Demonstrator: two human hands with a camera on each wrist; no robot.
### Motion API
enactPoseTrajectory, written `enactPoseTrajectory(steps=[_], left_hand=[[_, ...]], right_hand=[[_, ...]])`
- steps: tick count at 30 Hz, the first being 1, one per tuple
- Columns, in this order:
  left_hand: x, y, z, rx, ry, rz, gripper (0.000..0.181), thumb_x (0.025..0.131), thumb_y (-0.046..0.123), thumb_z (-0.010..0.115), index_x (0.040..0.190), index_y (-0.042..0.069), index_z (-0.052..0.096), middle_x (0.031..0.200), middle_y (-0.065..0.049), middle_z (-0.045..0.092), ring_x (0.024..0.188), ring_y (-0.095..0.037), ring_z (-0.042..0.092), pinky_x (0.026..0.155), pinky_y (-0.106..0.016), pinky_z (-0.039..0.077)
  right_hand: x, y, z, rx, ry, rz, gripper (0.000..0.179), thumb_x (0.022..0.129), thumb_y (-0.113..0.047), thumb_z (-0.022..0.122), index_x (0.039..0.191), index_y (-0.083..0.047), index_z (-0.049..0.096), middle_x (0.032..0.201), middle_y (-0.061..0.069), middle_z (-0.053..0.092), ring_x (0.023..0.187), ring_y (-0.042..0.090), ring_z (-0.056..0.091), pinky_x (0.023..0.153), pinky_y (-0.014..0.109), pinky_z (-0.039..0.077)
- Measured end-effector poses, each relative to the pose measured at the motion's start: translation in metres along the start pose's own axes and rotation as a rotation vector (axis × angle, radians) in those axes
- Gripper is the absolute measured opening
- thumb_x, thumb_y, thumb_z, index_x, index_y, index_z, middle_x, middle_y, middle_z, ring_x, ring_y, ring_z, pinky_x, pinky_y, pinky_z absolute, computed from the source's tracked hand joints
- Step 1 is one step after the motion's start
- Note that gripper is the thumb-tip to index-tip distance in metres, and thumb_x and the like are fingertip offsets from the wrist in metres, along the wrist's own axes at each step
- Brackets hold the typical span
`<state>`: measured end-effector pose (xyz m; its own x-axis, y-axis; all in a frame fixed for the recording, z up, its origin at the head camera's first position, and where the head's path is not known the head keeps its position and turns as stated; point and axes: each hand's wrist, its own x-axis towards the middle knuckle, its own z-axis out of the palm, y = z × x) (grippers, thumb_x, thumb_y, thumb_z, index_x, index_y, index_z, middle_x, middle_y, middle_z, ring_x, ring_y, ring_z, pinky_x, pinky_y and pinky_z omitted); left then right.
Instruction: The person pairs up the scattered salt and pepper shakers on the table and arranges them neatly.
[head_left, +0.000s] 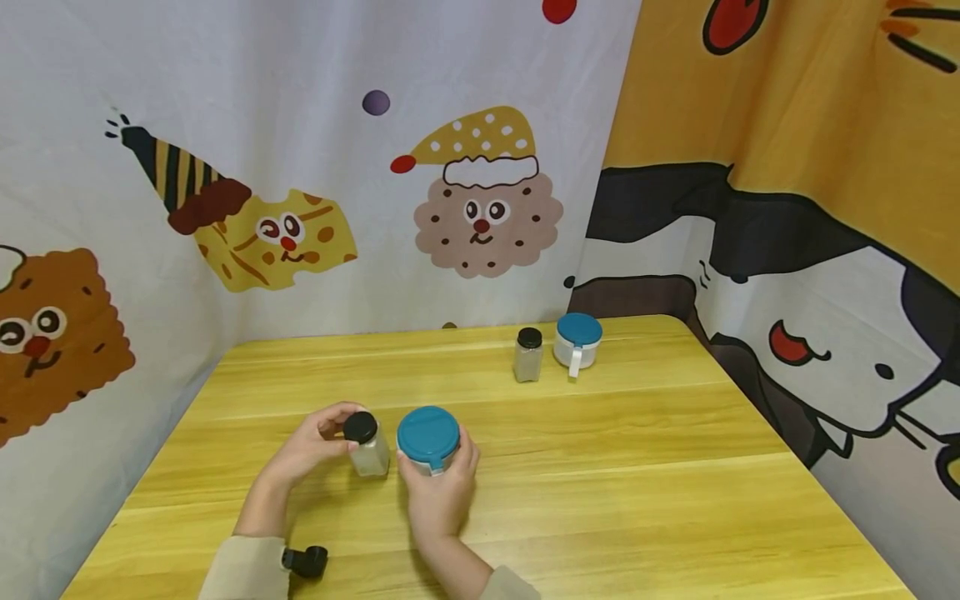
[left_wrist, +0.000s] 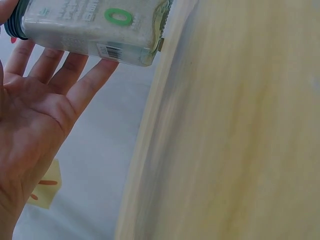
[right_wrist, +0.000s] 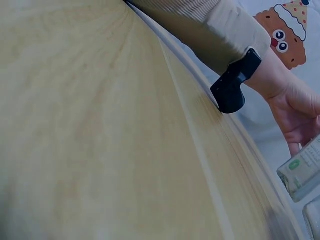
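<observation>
My left hand (head_left: 320, 439) holds a square clear jar (head_left: 372, 457) by its upper part, near the black lid. A pale filling, a printed label with a green ring and a barcode show on this jar (left_wrist: 95, 32) in the left wrist view, with the fingers of the left hand (left_wrist: 40, 110) along its side. Just to the right, my right hand (head_left: 442, 493) grips a round white pot with a blue lid (head_left: 427, 435), thumb and fingers on opposite sides. The right wrist view shows the left hand (right_wrist: 295, 112) and the clear jar (right_wrist: 302, 170), while the right hand lies outside it.
At the back of the wooden table (head_left: 600, 500) stand a second clear jar with a black lid (head_left: 528, 358) and a second blue-lidded white pot (head_left: 577, 342), its handle facing me. A black wrist camera (head_left: 306, 562) sits at the left sleeve. Printed curtains hang behind the table.
</observation>
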<state>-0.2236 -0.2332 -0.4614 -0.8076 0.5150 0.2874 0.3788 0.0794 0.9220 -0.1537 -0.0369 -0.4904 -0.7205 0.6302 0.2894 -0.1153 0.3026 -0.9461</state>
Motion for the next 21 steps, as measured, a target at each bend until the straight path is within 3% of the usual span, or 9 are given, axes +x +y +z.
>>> enactPoseTrajectory(steps=[21], left_hand=[[-0.002, -0.004, -0.004, -0.016, -0.015, -0.004, 0.038, 0.086, -0.007, 0.064, 0.123, -0.007, 0.053, 0.106, -0.002, 0.064, 0.096, -0.017, 0.06, 0.079, -0.03, 0.049]], right_hand=[[-0.006, 0.003, 0.011, 0.007, 0.059, -0.039, 0.091, 0.053, -0.029, 0.095, 0.129, -0.003, 0.052, 0.119, 0.008, 0.053, 0.108, 0.029, 0.054, 0.09, 0.049, 0.044]])
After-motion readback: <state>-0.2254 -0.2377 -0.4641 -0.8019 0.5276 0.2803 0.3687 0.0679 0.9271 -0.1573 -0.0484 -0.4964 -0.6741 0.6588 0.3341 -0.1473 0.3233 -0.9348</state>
